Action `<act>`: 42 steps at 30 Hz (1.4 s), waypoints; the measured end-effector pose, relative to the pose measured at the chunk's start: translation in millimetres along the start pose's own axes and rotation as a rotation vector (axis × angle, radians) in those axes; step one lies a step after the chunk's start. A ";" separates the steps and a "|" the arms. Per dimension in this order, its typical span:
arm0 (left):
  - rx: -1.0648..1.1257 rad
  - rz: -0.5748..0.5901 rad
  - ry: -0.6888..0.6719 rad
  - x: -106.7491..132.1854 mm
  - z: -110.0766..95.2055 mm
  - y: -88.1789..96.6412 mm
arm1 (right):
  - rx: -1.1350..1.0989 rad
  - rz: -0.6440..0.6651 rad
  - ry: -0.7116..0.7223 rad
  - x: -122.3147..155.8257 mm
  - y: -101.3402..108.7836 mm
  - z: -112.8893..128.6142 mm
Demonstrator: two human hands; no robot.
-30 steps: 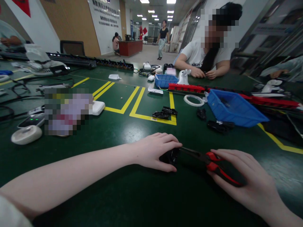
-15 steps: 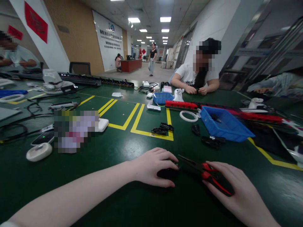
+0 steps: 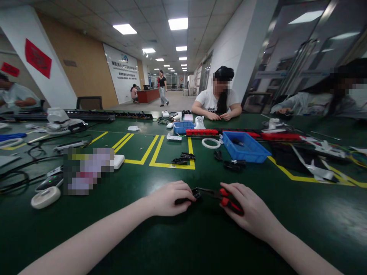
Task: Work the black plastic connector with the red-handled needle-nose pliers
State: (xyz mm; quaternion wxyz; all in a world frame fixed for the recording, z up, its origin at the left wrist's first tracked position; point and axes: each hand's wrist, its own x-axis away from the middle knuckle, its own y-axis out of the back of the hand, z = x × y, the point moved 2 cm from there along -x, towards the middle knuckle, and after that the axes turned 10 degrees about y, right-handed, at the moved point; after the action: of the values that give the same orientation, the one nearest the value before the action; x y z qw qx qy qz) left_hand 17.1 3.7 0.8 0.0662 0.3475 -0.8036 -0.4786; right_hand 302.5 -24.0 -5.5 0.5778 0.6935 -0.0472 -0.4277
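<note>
Since the frame half a second ago the head has lifted, so more ceiling shows, and the two hands now sit closer together, with the tool's nose brought up against the piece under the left hand.

The small black plastic part lies on the green table, close in front of the person. It looks dark, glossy and blocky. Most of it is hidden, so I cannot tell its shape. The left hand covers it, fingers curled down and pressed together over its top, pinning it to the table. The red-handled needle-nose pliers point leftward at it, their tips touching or just beside its right end; whether they bite it is too small to tell. The right hand holds the handles, fingers wrapped over them.

As I judge it, the work on this piece is under way: part held down, pliers applied, nothing yet separated or set aside.

Farther out, more loose black parts lie on the yellow floor-tape lines, with a white ring and a blue bin beyond to the right. Across the table a co-worker sits with both hands together over something small.
</note>
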 end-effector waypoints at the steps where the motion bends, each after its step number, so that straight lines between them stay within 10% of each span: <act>1: 0.004 0.007 0.018 1.3 -1.2 1.3 | -0.001 0.054 0.016 -3.0 -0.5 2.4; 42: 0.158 -0.109 0.034 4.7 -12.9 -18.9 | 0.075 0.023 0.147 -6.0 8.8 20.6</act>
State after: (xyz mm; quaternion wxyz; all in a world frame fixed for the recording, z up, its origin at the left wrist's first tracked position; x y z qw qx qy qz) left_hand 28.7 -14.2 -8.8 0.0263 0.4029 -0.8176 -0.4106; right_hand 289.1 -39.2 5.9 0.5580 0.7437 -0.0288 -0.3670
